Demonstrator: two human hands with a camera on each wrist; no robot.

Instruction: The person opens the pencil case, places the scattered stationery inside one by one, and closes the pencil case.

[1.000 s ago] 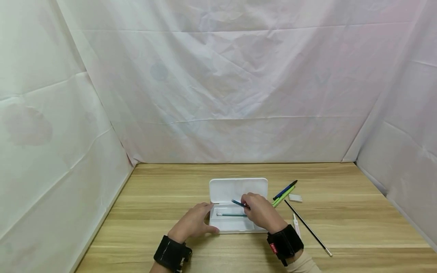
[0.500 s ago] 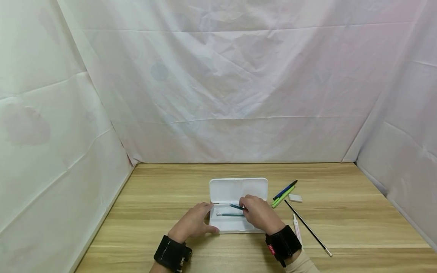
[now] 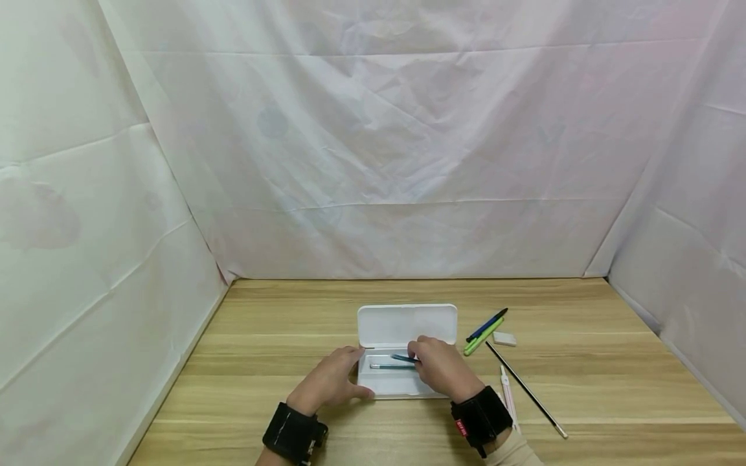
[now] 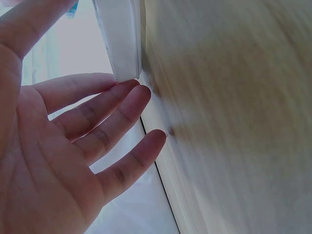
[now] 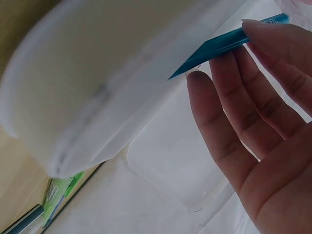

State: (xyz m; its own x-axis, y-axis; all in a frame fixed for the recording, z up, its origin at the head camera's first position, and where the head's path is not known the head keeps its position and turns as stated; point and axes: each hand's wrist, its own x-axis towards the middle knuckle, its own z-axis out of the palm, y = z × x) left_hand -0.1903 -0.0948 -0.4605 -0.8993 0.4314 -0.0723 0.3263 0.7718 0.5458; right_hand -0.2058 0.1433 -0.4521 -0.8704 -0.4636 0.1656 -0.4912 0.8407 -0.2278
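The white pencil case (image 3: 399, 388) lies on the table with its lid (image 3: 402, 323) swung up at the back. My left hand (image 3: 332, 378) holds the case's left end, thumb at the front corner and fingers at the back one. Thumb and fingers of my right hand (image 3: 445, 366) pinch a teal pencil (image 5: 224, 44) low over the case, its free end pointing left. In the right wrist view a pale case part cuts across that pencil. A second teal pencil (image 3: 392, 367) with a white end lies inside the tray, its right part hidden behind my right hand.
Right of the case lie a blue pen (image 3: 486, 325), a green marker-like stick (image 3: 484, 336) and a white eraser (image 3: 504, 338). Nearer are a long black pencil (image 3: 527, 389) and a pale pink compass-like tool (image 3: 507, 395). White cloth (image 3: 408, 162) encloses the table.
My right hand has come slightly down and left, lowering its pencil toward the one in the tray and turning it flatter. The left hand and the case stay put.
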